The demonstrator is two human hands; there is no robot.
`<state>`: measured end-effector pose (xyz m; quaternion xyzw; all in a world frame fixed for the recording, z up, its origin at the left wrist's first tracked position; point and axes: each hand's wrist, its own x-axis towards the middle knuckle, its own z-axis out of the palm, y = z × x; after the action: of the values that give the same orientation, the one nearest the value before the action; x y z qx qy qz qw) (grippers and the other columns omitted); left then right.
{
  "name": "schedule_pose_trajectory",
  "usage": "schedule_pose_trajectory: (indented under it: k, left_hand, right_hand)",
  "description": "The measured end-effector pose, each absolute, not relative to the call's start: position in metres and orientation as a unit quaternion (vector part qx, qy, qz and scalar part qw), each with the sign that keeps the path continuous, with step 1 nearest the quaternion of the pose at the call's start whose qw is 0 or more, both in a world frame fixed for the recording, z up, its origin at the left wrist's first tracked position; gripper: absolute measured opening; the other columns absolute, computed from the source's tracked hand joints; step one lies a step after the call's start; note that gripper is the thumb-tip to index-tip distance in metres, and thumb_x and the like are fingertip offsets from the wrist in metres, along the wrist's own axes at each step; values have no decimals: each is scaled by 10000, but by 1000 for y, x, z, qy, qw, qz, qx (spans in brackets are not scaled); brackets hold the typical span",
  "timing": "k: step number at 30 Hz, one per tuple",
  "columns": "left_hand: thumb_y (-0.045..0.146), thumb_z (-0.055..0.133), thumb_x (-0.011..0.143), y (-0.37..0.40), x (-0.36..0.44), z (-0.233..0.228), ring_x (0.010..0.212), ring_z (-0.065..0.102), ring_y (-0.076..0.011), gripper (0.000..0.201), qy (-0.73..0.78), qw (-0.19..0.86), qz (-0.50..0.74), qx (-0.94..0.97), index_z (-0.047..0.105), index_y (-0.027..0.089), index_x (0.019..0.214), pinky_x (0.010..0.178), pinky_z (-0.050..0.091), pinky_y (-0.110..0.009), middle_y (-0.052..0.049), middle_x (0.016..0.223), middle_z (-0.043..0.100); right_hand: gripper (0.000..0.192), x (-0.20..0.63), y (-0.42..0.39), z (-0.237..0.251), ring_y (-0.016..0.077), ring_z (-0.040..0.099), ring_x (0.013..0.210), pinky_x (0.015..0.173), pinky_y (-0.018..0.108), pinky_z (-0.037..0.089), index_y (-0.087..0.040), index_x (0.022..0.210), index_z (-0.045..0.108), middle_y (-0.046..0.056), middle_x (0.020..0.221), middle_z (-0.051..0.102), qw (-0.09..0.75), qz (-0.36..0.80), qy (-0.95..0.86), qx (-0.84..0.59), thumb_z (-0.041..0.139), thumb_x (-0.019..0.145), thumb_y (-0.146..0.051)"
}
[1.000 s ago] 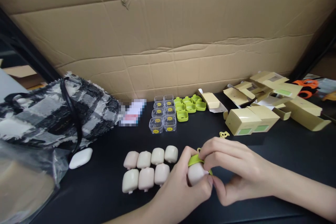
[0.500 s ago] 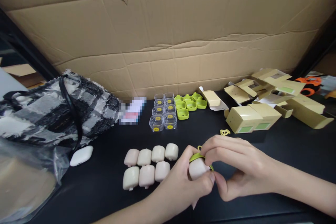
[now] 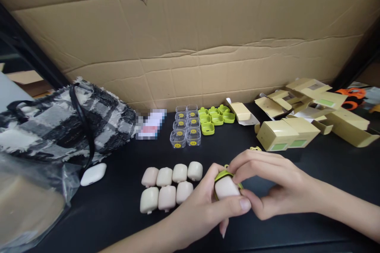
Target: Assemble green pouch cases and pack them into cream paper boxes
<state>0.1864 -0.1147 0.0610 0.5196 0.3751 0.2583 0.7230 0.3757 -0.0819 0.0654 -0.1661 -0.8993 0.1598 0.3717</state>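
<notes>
Head view: over the counter [image 3: 109,209], your left hand [image 3: 208,205] clasps the pale block [image 3: 227,188]; your right hand [image 3: 276,184] pinches its green cover [image 3: 222,175], loop [image 3: 226,167] pointing away from you, long axis unclear.

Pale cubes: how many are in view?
8: four in the far row, three in the near row, one held cube in the left hand, which may hide others.

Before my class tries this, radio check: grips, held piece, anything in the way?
Left grip around pale piece, right grip at green cover. Cover around piece's far side. Left thumb overlapping piece; seven similar pieces close by.
</notes>
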Motion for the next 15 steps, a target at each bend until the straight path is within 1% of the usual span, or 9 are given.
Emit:
schedule_pose_trajectory:
  k: [2, 4, 6, 8, 9, 10, 12, 14, 15]
  left_hand:
    - [382, 683, 767, -115, 186, 60, 468, 397, -37, 349, 372, 725, 259, 518, 426, 193, 908, 449, 337, -178, 95, 628, 418]
    - [400, 688, 765, -114, 186, 59, 471, 406, -40, 370, 367, 729, 264, 513, 430, 191, 927, 442, 346, -177, 86, 644, 443]
    - [441, 676, 769, -114, 186, 60, 483, 426, -49, 407, 358, 731, 278, 510, 433, 180, 967, 454, 380, -186, 68, 662, 488]
    - [495, 661, 765, -114, 186, 62, 493, 442, -58, 478, 352, 728, 294, 510, 438, 163, 1026, 482, 408, -201, 58, 649, 519]
    - [527, 659, 755, -115, 187, 63, 492, 446, -59, 525, 349, 727, 297, 512, 439, 155, 1053, 491, 413, -204, 60, 627, 520]
    - [550, 663, 740, -115, 187, 63, 489, 449, -60, 578, 348, 725, 300, 513, 433, 149, 1088, 498, 413, -203, 67, 604, 516]
    - [537, 712, 699, -117, 187, 63, 498, 479, -68, 699, 350, 740, 282, 500, 380, 156, 1182, 527, 433, -214, 72, 589, 531]
    - [456, 797, 634, -119, 185, 64, 536, 541, -93, 871, 333, 778, 237, 477, 273, 183, 1272, 582, 472, -254, 55, 621, 589]
    - [420, 828, 601, -119, 184, 67, 572, 575, -113, 945, 322, 788, 224, 474, 225, 205, 1296, 608, 485, -280, 34, 672, 623]
  right_hand:
    - [339, 377, -82, 65, 155, 636, 789, 681, 255, 538, -230, 961, 563, 38, 880, 647, 371, 168, -899, -161, 572, 697, -17]
    - [370, 379, -81, 65, 155, 634, 824, 716, 257, 537, -230, 998, 561, 37, 907, 644, 363, 187, -899, -156, 577, 696, -17]
    - [497, 382, -81, 66, 183, 624, 933, 810, 292, 531, -231, 1127, 530, 56, 1014, 630, 352, 220, -895, -163, 605, 673, -44]
    - [695, 384, -80, 67, 232, 570, 1098, 924, 346, 495, -230, 1286, 441, 89, 1176, 575, 335, 256, -889, -180, 672, 644, -100]
    - [759, 384, -79, 67, 249, 532, 1166, 964, 364, 471, -233, 1332, 405, 101, 1243, 537, 322, 274, -886, -189, 707, 643, -133]
    - [763, 384, -79, 66, 253, 506, 1209, 988, 369, 454, -243, 1342, 404, 104, 1285, 511, 308, 291, -884, -196, 732, 657, -163]
    - [644, 382, -80, 65, 240, 508, 1223, 996, 366, 445, -255, 1269, 477, 96, 1307, 508, 285, 339, -873, -204, 762, 693, -216]
    - [544, 379, -81, 62, 240, 524, 1215, 996, 385, 441, -246, 1158, 525, 94, 1305, 525, 299, 393, -846, -202, 788, 682, -238]
    - [522, 378, -81, 61, 247, 521, 1219, 999, 403, 436, -241, 1111, 524, 94, 1300, 533, 324, 416, -826, -198, 795, 666, -226]
